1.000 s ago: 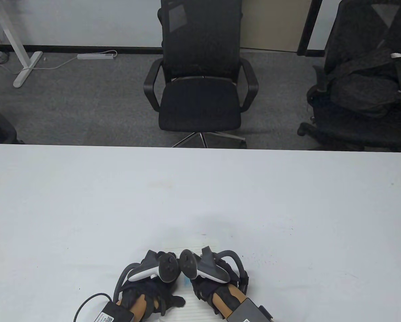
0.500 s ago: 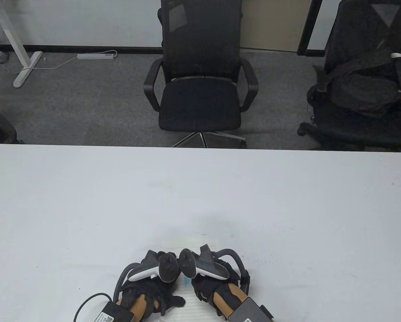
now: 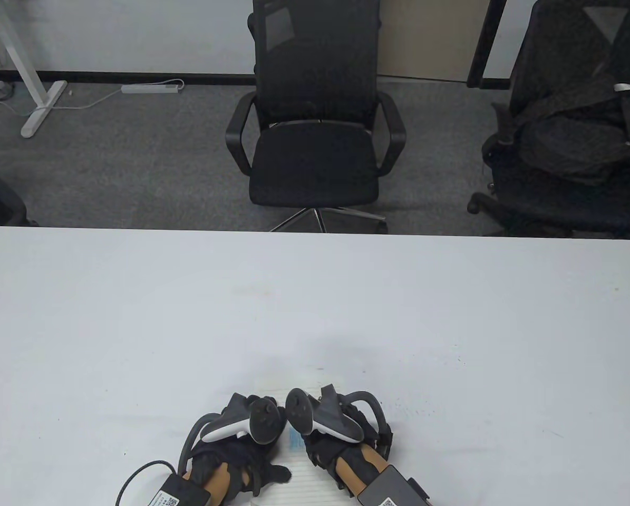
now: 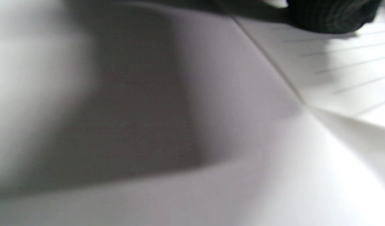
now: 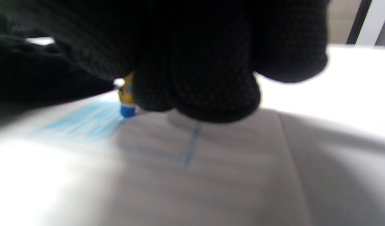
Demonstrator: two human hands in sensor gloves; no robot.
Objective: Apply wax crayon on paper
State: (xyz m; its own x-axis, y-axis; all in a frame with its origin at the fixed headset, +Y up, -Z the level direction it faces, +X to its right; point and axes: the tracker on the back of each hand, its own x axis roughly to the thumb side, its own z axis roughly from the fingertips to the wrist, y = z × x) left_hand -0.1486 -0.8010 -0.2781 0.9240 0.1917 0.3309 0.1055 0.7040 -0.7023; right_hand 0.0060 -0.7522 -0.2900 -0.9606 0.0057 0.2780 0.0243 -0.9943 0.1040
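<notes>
White lined paper [image 3: 299,477] lies at the near edge of the pale bench [image 3: 315,305], mostly covered by the two gloved hands. In the table view the left hand [image 3: 235,464] rests flat on the sheet's left part with its thumb stretched right across the lines, and the right hand [image 3: 341,448] sits just beside it on the right. A patch of blue colouring [image 3: 293,438] shows on the sheet in the gap between the trackers. Whether the right hand's fingers are curled cannot be told from here, since its tracker covers them. Beyond the far edge of the bench stands a black mesh office chair [image 3: 315,132] on grey carpet.

The left wrist view is blurred and very close: a dark knitted fingertip [image 4: 330,15] presses on the ruled paper [image 4: 352,69], whose thin edge runs diagonally over the smooth bench [image 4: 117,110].

The right wrist view alone shows the crayon [image 5: 127,100]: a short stick with a yellow wrapper and a rounded blue tip, pinched by the right hand [image 5: 192,62] in its dotted black knit glove. The tip touches the paper [image 5: 211,175] at the right end of a streaky blue shaded area [image 5: 82,124]. A thin blue outline [image 5: 190,147] runs nearby to the right.
</notes>
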